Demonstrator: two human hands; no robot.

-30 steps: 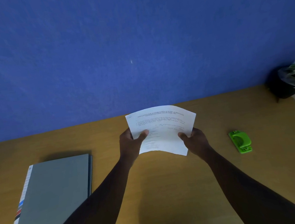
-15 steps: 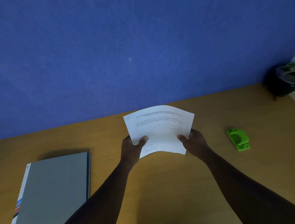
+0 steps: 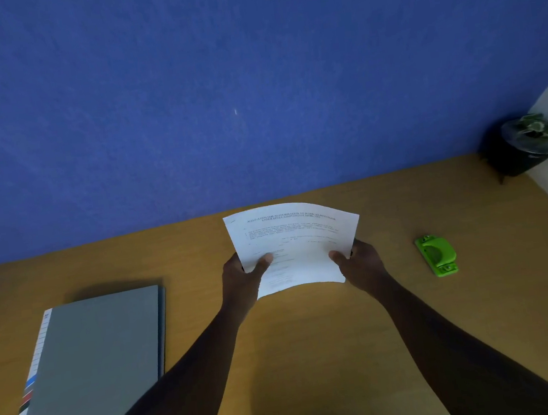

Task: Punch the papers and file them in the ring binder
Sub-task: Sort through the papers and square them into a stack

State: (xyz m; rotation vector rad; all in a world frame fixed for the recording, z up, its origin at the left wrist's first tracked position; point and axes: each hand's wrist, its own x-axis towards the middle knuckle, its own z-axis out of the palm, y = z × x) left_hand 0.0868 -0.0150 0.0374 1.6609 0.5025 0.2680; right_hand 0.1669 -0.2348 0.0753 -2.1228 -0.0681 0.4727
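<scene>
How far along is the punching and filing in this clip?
Early. Done: nothing visible. In hand: the left hand and right hand hold the papers above the desk. Left: the green hole punch lies untouched and the grey ring binder is closed.

The ring binder point(image 3: 89, 374) runs off the bottom-left edge.

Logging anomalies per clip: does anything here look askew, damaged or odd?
Nothing stands out. Both hands, left and right, hold the papers, slightly bowed; the binder lies closed, the green punch sits untouched.
</scene>
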